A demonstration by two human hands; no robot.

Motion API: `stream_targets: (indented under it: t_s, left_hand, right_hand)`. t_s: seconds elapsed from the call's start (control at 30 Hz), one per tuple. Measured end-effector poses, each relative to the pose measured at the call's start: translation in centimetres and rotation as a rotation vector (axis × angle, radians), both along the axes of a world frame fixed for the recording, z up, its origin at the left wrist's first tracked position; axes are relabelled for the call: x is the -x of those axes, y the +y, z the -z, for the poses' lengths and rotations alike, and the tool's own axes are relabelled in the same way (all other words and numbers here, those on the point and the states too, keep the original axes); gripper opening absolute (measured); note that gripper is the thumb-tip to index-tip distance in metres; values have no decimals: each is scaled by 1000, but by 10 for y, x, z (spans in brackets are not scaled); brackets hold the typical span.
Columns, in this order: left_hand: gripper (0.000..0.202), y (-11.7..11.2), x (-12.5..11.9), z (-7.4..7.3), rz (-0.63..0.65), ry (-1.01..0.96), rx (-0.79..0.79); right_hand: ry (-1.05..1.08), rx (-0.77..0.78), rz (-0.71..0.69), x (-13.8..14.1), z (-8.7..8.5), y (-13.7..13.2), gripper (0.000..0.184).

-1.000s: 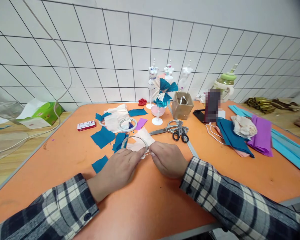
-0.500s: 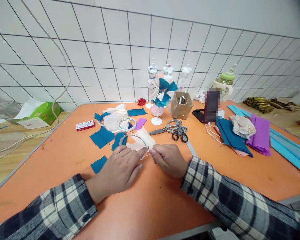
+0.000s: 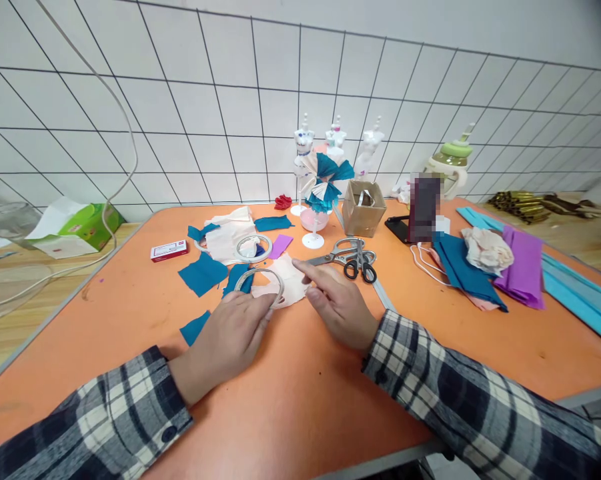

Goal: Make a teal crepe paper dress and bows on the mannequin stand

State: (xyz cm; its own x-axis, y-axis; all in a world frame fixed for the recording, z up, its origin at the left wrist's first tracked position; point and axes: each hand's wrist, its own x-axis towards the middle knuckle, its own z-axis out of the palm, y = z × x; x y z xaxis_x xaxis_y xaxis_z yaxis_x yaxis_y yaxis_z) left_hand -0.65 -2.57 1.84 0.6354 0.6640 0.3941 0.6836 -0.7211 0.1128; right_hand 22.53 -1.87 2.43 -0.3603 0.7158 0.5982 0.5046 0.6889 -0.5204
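Observation:
My left hand (image 3: pixel 234 333) is closed around the lower edge of a roll of tape (image 3: pixel 279 283), which it holds tilted above the table. My right hand (image 3: pixel 341 308) is apart from the roll, forefinger stretched out and thumb separated from it; I make out nothing in it. Just beyond the fingers lies a piece of cream crepe paper (image 3: pixel 293 283). A second roll of tape (image 3: pixel 254 249) rests flat behind it. Blue crepe paper pieces (image 3: pixel 203 273) are scattered to the left, and a purple piece (image 3: pixel 281 247) lies farther back.
Scissors (image 3: pixel 353 252) lie right of the papers. A small dress form (image 3: pixel 324 183) dressed in blue and cream paper stands behind, beside a cardboard box (image 3: pixel 363 212). A phone (image 3: pixel 424 208) and folded crepe paper (image 3: pixel 521 270) are on the right; a small box (image 3: pixel 169 251) lies left.
My right hand has come away from the tape roll, its forefinger now stretched out. The left hand, with the roll, has shifted slightly left.

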Motion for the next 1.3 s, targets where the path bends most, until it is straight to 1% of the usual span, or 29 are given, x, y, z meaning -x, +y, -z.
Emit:
stream_targets:
  t_s: [0.07, 0.13, 0.2, 0.27, 0.33, 0.43, 0.53, 0.67, 0.73, 0.8, 0.9, 1.03, 1.1, 1.17, 1.23, 1.3]
  left_hand:
    - [27, 0, 0, 1, -17, -40, 99]
    - [26, -1, -1, 2, 6, -85, 181]
    - [26, -3, -3, 1, 38, -130, 229]
    - [25, -5, -5, 0, 53, -153, 271]
    - [25, -6, -6, -1, 52, -150, 309]
    - [26, -7, -8, -1, 37, -122, 327]
    - [26, -5, -8, -1, 4, -66, 267]
    - [27, -1, -8, 0, -22, 74, 102]
    - [27, -1, -8, 0, -2, 103, 78]
    - [25, -2, -9, 0, 3, 97, 92]
    - [31, -4, -10, -1, -13, 84, 131]
    - [36, -6, -11, -2, -9, 68, 165]
    - [36, -5, -11, -3, -18, 57, 179]
    - [35, -4, -10, -3, -22, 34, 193]
    - [34, -4, -10, -4, -14, -5, 210]
    - [30, -4, -10, -4, 4, -47, 238]
  right_hand:
    - [-96, -150, -7, -2, 0, 2, 41]
    - [-219, -263, -35, -2, 1, 2, 39]
    - [-303, -317, -53, -1, 3, 2, 35]
    - [-335, -348, -35, -1, 6, 1, 28]
    - [-349, -386, -7, -1, 7, -1, 23]
    - [-391, -437, -15, -3, 6, -2, 21]
    - [-433, -419, 1, -2, 4, -2, 21]
    - [-432, -286, 94, 5, 4, -1, 18]
    - [-447, -208, 111, 8, 4, -2, 19]
    - [-470, -170, 103, 11, 5, -3, 18]
    - [-505, -202, 97, 13, 5, -4, 19]
    - [-528, -245, 128, 12, 5, -3, 28]
    - [-500, -221, 130, 9, 3, -3, 33]
    - [-418, -212, 119, 6, 0, -2, 34]
    - [-337, -268, 87, 2, -2, -1, 32]
    - [-328, -379, 37, -1, -4, -1, 29]
